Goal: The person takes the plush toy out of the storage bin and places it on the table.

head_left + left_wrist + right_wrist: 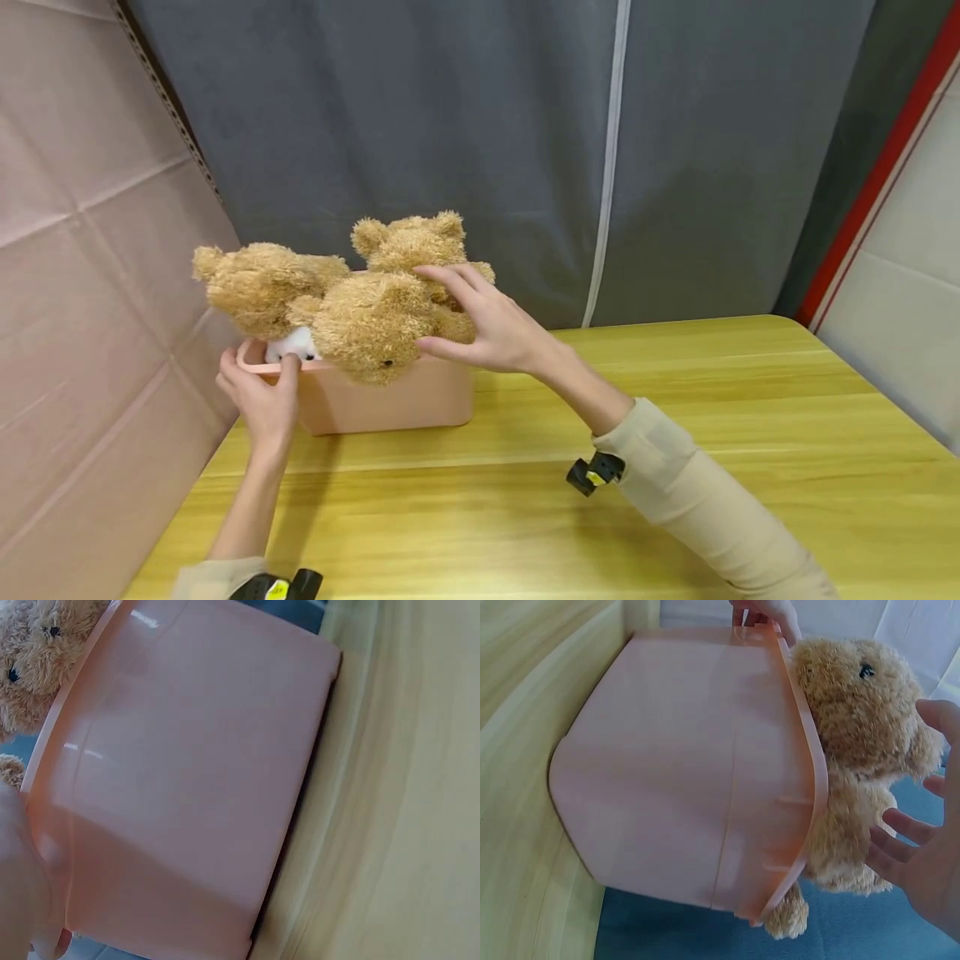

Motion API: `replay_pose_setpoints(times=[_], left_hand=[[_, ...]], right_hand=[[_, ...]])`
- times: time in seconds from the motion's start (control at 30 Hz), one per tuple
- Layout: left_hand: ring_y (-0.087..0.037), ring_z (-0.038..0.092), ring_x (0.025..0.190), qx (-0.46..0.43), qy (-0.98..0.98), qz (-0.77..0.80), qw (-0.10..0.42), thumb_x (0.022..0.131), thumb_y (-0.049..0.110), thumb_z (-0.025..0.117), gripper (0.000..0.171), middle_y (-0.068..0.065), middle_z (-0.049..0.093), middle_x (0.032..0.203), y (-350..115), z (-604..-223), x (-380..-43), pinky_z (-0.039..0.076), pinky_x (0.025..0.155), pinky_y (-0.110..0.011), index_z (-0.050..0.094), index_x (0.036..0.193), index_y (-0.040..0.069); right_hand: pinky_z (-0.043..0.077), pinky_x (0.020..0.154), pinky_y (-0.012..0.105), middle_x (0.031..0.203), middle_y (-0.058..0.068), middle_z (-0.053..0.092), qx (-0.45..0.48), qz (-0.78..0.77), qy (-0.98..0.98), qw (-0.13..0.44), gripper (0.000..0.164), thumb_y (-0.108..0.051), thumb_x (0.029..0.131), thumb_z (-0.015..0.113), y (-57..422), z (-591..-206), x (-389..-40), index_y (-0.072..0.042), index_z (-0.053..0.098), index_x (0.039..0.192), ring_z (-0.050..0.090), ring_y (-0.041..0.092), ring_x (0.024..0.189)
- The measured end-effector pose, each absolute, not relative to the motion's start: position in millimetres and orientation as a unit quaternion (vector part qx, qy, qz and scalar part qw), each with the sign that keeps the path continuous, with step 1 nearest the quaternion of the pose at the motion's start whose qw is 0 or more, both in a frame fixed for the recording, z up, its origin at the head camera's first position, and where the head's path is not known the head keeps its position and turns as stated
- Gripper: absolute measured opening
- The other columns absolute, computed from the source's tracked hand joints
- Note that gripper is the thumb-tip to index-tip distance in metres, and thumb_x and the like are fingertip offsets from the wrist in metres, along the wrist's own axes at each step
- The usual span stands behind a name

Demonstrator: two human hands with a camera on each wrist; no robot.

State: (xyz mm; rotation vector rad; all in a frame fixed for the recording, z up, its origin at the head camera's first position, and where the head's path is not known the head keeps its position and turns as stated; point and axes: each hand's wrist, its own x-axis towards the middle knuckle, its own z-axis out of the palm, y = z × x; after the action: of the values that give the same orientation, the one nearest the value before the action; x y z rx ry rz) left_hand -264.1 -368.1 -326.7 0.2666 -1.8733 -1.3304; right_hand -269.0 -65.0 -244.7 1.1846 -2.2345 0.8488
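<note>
A pink plastic bin (390, 404) holds several plush toys heaped above its rim. One tan teddy bear (367, 325) leans over the front rim, another (262, 287) lies at the left, and a third (416, 237) sits at the back. A bit of a white plush toy (295, 343) shows between them. My left hand (262, 404) grips the bin's rim at its front left corner, thumb over the edge. Spread fingers mark my right hand (498, 329), beside the front bear; in the right wrist view its fingertips (885, 851) are close to the bear's body (851, 825), contact unclear.
The bin stands on a yellow wood-grain table (712, 433), toward its back left. A grey curtain (450, 125) hangs behind it. Pale pink cloth (97, 292) covers the left side, and a white panel (907, 275) with red edging stands at the right.
</note>
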Motion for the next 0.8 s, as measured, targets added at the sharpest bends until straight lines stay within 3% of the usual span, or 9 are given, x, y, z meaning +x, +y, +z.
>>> replay_pose_setpoints(times=[0.33, 0.47, 0.67, 0.8], left_hand=[[-0.022, 0.036, 0.114, 0.066, -0.72, -0.521, 0.454, 0.075, 0.013, 0.063, 0.061, -0.014, 0.031, 0.124, -370, -332, -270, 0.029, 0.095, -0.029, 0.034, 0.128, 0.0], [-0.021, 0.037, 0.116, 0.056, -0.714, -0.52, 0.465, 0.075, 0.012, 0.064, 0.062, -0.014, 0.032, 0.125, -371, -334, -273, 0.032, 0.095, -0.028, 0.035, 0.128, 0.002], [-0.023, 0.031, 0.117, 0.065, -0.721, -0.507, 0.468, 0.076, 0.022, 0.067, 0.071, -0.013, 0.032, 0.127, -373, -337, -274, 0.025, 0.097, -0.03, 0.03, 0.133, 0.004], [-0.024, 0.029, 0.117, 0.06, -0.725, -0.503, 0.466, 0.077, 0.03, 0.068, 0.076, -0.015, 0.03, 0.129, -376, -340, -273, 0.024, 0.099, -0.033, 0.027, 0.136, 0.003]], right_hand=[[0.044, 0.081, 0.035, 0.132, -0.002, 0.04, 0.447, 0.299, -0.803, 0.259, 0.089, -0.058, 0.073, 0.063, -104, -244, -275, -0.029, 0.019, 0.145, 0.04, 0.009, 0.115], [0.043, 0.084, 0.039, 0.133, -0.002, 0.041, 0.449, 0.287, -0.799, 0.278, 0.092, -0.058, 0.07, 0.066, -115, -244, -277, -0.028, 0.021, 0.145, 0.039, 0.009, 0.119], [0.04, 0.09, 0.038, 0.129, 0.001, 0.045, 0.426, 0.259, -0.819, 0.285, 0.103, -0.061, 0.061, 0.072, -128, -245, -276, -0.026, 0.023, 0.144, 0.042, 0.013, 0.117], [0.04, 0.089, 0.039, 0.127, 0.003, 0.047, 0.407, 0.264, -0.829, 0.279, 0.1, -0.052, 0.058, 0.077, -136, -245, -273, -0.025, 0.028, 0.141, 0.043, 0.015, 0.115]])
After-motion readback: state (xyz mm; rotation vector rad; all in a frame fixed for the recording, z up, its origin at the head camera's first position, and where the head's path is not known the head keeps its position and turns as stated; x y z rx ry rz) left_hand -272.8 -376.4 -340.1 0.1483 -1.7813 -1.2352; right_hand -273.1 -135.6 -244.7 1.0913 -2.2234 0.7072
